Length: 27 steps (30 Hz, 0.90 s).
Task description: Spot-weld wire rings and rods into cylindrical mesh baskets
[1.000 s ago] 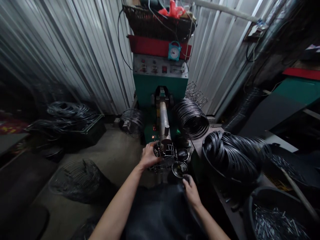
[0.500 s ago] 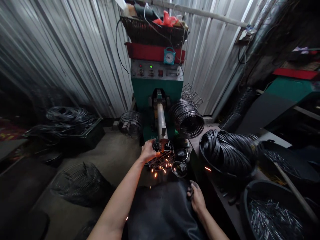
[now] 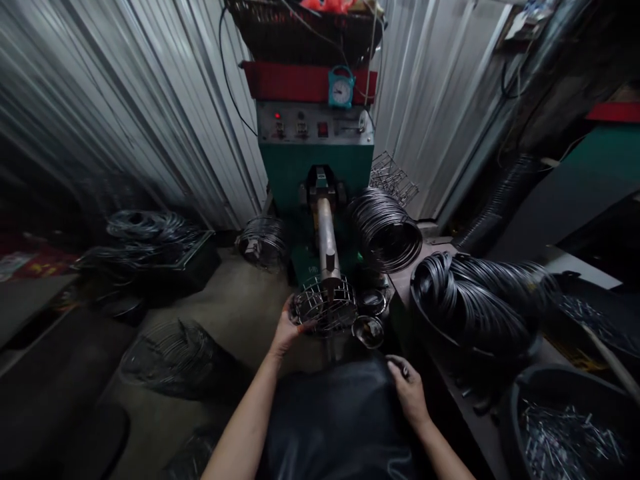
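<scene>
One grey corrugated metal wall (image 3: 165,100) is rising at the back, and a tall green metal machine (image 3: 316,155) with a red band across its top is standing in front of it. A smooth black apron (image 3: 340,417) is covering the person's lap. At the far right, a round black tub (image 3: 511,420) is holding many short, silvery metal pins. A thick grey cylindrical metal arm (image 3: 326,227) is reaching out from the machine, and a coil of thin dark wire rings (image 3: 385,230) is hanging to the right of it. A round silver wire frame (image 3: 346,310) is sitting at the arm's lower end, and the left hand (image 3: 289,327) is gripping its left side. The right hand (image 3: 409,390) is hovering by the apron's right edge, fingers curling inward; in this dim light I cannot tell whether they are holding anything. A turquoise clock (image 3: 341,90) is hanging on the machine, and a tiny red light (image 3: 277,116) is glowing below it, further left.
</scene>
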{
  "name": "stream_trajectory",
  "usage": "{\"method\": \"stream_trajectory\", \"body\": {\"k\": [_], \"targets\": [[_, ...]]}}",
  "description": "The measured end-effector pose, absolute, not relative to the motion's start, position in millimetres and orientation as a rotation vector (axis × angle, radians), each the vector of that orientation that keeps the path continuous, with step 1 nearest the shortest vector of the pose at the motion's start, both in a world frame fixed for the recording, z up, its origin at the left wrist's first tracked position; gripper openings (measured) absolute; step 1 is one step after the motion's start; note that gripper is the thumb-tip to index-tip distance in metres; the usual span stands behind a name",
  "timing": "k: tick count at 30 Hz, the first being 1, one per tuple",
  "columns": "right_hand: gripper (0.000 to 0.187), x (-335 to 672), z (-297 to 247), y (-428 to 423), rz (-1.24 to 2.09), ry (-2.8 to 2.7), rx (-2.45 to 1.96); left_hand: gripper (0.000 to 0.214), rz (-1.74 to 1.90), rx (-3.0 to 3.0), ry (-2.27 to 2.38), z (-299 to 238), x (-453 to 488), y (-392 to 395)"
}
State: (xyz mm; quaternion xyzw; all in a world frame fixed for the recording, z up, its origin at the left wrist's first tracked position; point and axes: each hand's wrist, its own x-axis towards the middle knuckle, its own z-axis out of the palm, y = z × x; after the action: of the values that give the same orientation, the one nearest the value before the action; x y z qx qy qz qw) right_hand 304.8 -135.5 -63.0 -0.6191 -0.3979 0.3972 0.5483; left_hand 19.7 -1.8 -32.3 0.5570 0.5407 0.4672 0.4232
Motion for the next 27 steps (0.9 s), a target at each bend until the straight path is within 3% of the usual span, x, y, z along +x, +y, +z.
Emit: {"method": "stream_trajectory", "body": {"k": [4, 10, 14, 19, 23, 27], "targets": [[0.020, 310.6, -62.2, -149.6, 0.878, -1.350, -1.556, 0.096, 1.189, 1.378, 1.361, -23.6, 10.4, -5.0], [0.019, 288.4, 33.1, -129.4, 1.099, -1.714, -1.455, 0.094, 1.047, 1.636, 1.272, -2.3, -7.4, -45.6], [0.025, 255.2, 75.7, -110.2, 1.325, -1.730, -1.406, 0.096, 0.929, 1.895, 1.471, 18.2, 5.9, -68.6], [0.029, 234.2, 77.5, -93.7, 1.421, -1.625, -1.472, 0.086, 0.796, 2.117, 1.665, 48.0, 23.1, -83.2], [0.028, 224.5, 76.5, -88.9, 1.305, -1.628, -1.587, 0.084, 0.723, 2.266, 1.660, 61.9, 33.6, -94.1], [0.016, 213.9, 72.4, -97.0, 0.850, -1.747, -1.658, 0.083, 0.673, 2.369, 1.616, 65.6, 44.3, -100.5]]}}
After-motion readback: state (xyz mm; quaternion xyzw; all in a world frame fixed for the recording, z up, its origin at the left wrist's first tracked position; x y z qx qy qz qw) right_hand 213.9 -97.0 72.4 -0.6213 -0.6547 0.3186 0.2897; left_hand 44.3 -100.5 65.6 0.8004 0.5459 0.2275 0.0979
